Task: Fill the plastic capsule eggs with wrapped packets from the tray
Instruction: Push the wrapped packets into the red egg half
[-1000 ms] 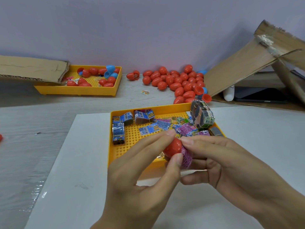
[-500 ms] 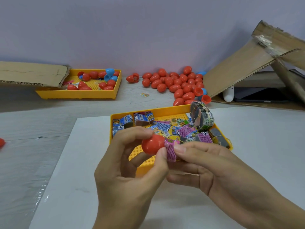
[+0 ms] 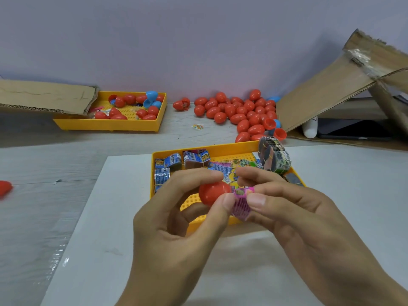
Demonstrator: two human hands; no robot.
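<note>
My left hand (image 3: pixel 176 221) pinches a red capsule egg half (image 3: pixel 213 193) between thumb and fingers, just above the near yellow tray (image 3: pixel 189 225). My right hand (image 3: pixel 293 213) pinches a pink wrapped packet (image 3: pixel 241 205) that sits against the egg's open side; how far it is inside is hidden by my fingers. The tray holds several blue and mixed wrapped packets (image 3: pixel 194 160) and a banded bundle of packets (image 3: pixel 274 157) at its far right corner.
A heap of red eggs (image 3: pixel 238 113) lies by the wall. A second yellow tray (image 3: pixel 110 123) with red and blue eggs stands at back left beside flat cardboard (image 3: pixel 44 96). A cardboard box flap (image 3: pixel 331 89) leans at right. One red egg (image 3: pixel 4 188) lies at far left.
Both hands have shifted a little with the egg and packet. The egg turned in my left hand, and more of the pink packet shows between my thumbs.
</note>
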